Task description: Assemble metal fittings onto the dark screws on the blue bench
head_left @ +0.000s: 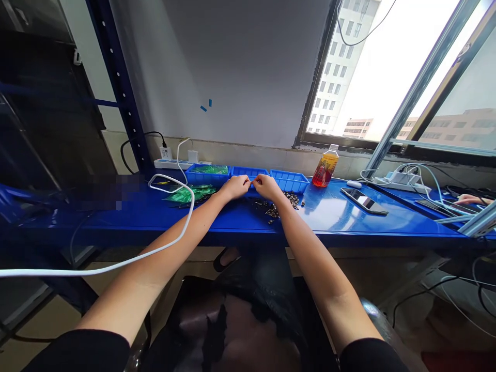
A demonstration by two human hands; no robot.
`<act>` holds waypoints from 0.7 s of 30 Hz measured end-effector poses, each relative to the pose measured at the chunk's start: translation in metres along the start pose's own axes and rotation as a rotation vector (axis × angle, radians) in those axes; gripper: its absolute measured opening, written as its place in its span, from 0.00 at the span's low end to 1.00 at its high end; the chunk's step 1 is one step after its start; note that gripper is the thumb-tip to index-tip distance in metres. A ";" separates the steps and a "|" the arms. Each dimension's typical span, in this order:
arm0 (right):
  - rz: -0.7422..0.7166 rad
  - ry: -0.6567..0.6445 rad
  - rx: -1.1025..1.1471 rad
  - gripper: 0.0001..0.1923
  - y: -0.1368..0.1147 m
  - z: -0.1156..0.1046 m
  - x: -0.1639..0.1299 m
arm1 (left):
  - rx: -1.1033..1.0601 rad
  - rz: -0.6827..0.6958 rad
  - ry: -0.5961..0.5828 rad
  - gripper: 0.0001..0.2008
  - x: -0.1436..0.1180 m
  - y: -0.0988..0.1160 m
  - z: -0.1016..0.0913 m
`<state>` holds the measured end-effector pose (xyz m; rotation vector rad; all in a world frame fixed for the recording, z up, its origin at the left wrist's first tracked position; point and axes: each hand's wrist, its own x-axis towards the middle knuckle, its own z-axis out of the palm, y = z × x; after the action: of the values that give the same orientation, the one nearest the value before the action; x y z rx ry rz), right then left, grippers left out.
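Observation:
Both hands meet above the blue table, close in front of the middle blue bin (pixel 250 171). My left hand (pixel 237 187) is closed, its thumb and fingertips pinched together. Facing it, my right hand (pixel 266 186) is pinched too, with the fingertips almost touching the left ones. Whatever lies between the fingers is too small to make out. Under and beside my right wrist is a loose pile of small dark and brassy metal parts (pixel 273 211). Left of my left hand lie green plastic bags (pixel 189 193).
A left bin (pixel 209 176) holds green bags; a right bin (pixel 290 182) stands beside it. Further right are a bottle of red drink (pixel 325 166) and a phone (pixel 364 201). A white cable (pixel 182 232) crosses over my left forearm. Another person's hand (pixel 473 200) shows far right.

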<state>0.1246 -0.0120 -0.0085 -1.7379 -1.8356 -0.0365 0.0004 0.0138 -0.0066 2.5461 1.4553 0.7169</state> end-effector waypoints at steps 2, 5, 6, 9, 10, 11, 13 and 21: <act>-0.004 -0.003 -0.002 0.09 0.000 0.000 0.000 | 0.000 0.003 0.000 0.13 0.000 0.000 0.000; -0.013 0.000 -0.002 0.09 -0.001 -0.001 0.000 | -0.001 -0.002 0.002 0.13 0.000 0.000 0.000; -0.016 -0.001 0.002 0.09 -0.001 -0.001 -0.001 | 0.001 -0.006 0.000 0.13 0.000 0.000 0.000; -0.018 -0.026 0.006 0.09 -0.001 -0.001 -0.001 | 0.007 -0.015 -0.008 0.13 -0.001 0.001 -0.001; -0.019 -0.037 0.004 0.09 -0.001 -0.001 -0.001 | 0.007 -0.019 -0.014 0.13 -0.001 0.001 -0.001; -0.020 -0.047 0.001 0.09 -0.001 -0.001 -0.001 | 0.006 -0.023 -0.019 0.13 -0.001 0.001 0.000; -0.022 -0.056 -0.007 0.09 0.000 -0.001 -0.001 | 0.001 -0.029 -0.023 0.12 -0.001 0.000 0.000; 0.007 -0.046 -0.018 0.10 -0.003 -0.002 -0.003 | -0.063 -0.060 0.005 0.12 -0.002 -0.001 0.001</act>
<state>0.1229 -0.0161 -0.0070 -1.7713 -1.8679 -0.0104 -0.0004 0.0130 -0.0084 2.4448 1.4804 0.7484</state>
